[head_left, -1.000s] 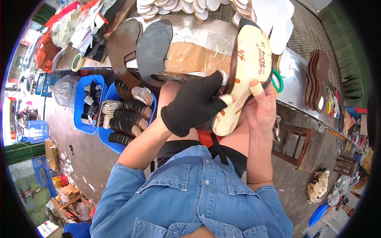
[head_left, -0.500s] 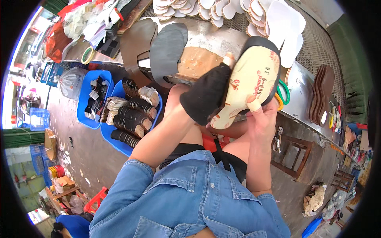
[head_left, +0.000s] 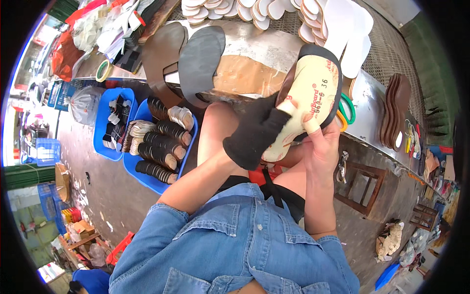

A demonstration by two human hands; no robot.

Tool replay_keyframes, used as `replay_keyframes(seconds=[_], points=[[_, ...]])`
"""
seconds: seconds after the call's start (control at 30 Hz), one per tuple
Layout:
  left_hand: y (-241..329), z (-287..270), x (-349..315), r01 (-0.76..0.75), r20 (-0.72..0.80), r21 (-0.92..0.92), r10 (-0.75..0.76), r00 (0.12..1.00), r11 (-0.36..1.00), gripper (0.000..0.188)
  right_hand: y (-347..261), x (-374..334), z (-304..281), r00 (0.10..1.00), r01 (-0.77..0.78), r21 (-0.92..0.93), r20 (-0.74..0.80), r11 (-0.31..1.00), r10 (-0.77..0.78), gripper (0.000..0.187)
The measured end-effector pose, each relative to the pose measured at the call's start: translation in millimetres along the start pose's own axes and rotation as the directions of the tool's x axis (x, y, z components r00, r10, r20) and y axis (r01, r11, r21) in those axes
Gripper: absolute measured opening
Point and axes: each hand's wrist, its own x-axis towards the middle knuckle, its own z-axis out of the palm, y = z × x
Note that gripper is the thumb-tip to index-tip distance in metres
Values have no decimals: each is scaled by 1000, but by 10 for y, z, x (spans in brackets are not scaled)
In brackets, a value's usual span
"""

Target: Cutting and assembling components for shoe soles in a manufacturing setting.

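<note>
An insole (head_left: 320,83) hangs over my lap, its cream board face with red print turned up and dark material wrapped round the rim. My left hand (head_left: 259,130), in a black fingerless glove, grips its left side. The taped tip of that thumb lies on the cream face, and the other fingers are hidden. My bare right hand (head_left: 320,147) pinches the lower right edge, with its thumb on the face and its fingers behind. Beyond my left hand, a grey sole-shaped piece (head_left: 200,63) and a brown one (head_left: 164,59) lie on the metal bench (head_left: 249,46).
Blue bins (head_left: 128,169) at the left hold several stacked shoe parts. White insoles (head_left: 350,29) are heaped along the bench's far side, and brown sole-shaped pieces (head_left: 393,110) are stacked at the right. Green tape (head_left: 348,109) lies beyond my right hand. A wooden stool (head_left: 364,188) stands below the bench.
My left hand has slid down the insole, and its thumb has come from the upper left edge onto the cream face. The insole has tipped slightly, while my right hand keeps its hold.
</note>
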Motion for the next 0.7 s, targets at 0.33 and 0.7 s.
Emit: replay_keyframes(seconds=[0.33, 0.7], points=[[-244, -214, 321, -232, -91, -693, 236, 967, 683, 41, -167, 36, -292, 922, -202, -341, 251, 918, 296, 33], [101, -319, 292, -426, 529, 696, -11, 849, 578, 45, -842, 435, 105, 811, 540, -777, 583, 323, 48, 25]])
